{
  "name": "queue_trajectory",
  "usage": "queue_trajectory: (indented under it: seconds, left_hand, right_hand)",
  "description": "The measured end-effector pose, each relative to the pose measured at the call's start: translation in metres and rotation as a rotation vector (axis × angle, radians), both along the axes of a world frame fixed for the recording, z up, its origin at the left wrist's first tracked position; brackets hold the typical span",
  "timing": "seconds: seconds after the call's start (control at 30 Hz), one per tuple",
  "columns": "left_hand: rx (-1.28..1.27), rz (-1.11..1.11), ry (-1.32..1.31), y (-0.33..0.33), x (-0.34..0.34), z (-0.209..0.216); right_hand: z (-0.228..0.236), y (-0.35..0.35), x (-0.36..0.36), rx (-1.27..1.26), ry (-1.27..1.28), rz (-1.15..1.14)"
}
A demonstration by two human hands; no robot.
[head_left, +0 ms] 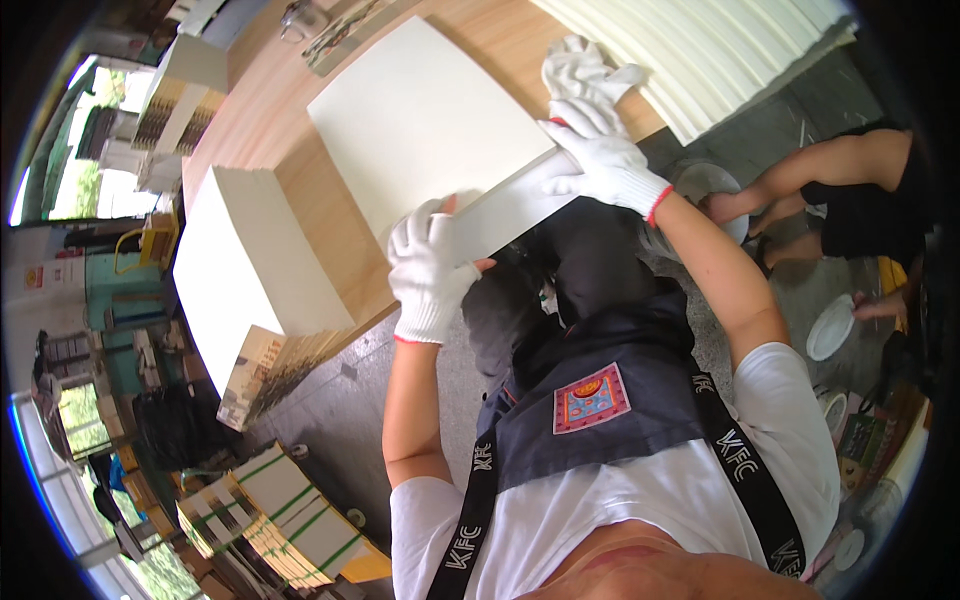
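A white stack of paper (425, 120) lies on the wooden table in front of me, its near side at the table edge. My left hand (430, 265), in a white knitted glove with bare fingertips, is closed on the near left corner, fingers on top and thumb lower on the pale near face. At the near right corner my right hand (605, 170), gloved in white with a red cuff, grips the same stack, fingers over the top and thumb against the near face. A crumpled white glove or cloth (580, 70) lies just beyond my right hand.
Left on the table (310, 180) stands a tall stack of white sheets (225, 260); another banded stack (182, 95) is farther back. Pale layered sheets (700, 50) fill the far right. Strapped bundles (285, 515) sit lower left. Another person's arm (820, 170) reaches toward a basin (705, 180) at right.
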State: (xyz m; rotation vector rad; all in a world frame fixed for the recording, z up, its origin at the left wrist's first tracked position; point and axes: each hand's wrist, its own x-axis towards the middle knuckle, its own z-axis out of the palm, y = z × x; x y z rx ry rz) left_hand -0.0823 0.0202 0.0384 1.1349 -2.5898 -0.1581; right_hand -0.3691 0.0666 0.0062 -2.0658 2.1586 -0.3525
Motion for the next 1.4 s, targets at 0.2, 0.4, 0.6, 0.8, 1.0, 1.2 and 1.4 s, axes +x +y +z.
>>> queue_trajectory:
  seconds: [0.2, 0.4, 0.6, 0.8, 1.0, 1.2, 1.4]
  left_hand:
    - [0.038, -0.031, 0.001, -0.009, 0.004, 0.008]
    - [-0.118, 0.070, -0.245, 0.016, 0.005, 0.011]
    - [0.024, -0.035, -0.140, -0.028, 0.021, 0.023]
    - [0.269, -0.003, 0.111, -0.082, 0.036, 0.004]
    - [0.581, 0.270, 0.110, -0.093, 0.038, 0.000]
    - [0.551, 0.231, 0.127, -0.095, 0.036, -0.002]
    - [0.586, 0.241, 0.112, -0.096, 0.036, 0.000]
  right_hand:
    - [-0.007, -0.001, -0.001, 0.007, 0.021, -0.019]
    - [0.012, -0.034, 0.020, -0.182, 0.027, 0.312]
    - [0.059, -0.070, 0.030, 0.184, 0.019, 0.424]
    - [0.054, -0.096, 0.004, 0.264, -0.113, 0.558]
    - [0.040, -0.094, 0.008, 0.327, -0.474, 0.236]
    - [0.015, -0.091, 0.007, 0.204, -0.545, 0.266]
    - [0.006, -0.091, 0.006, 0.121, -0.556, 0.279]
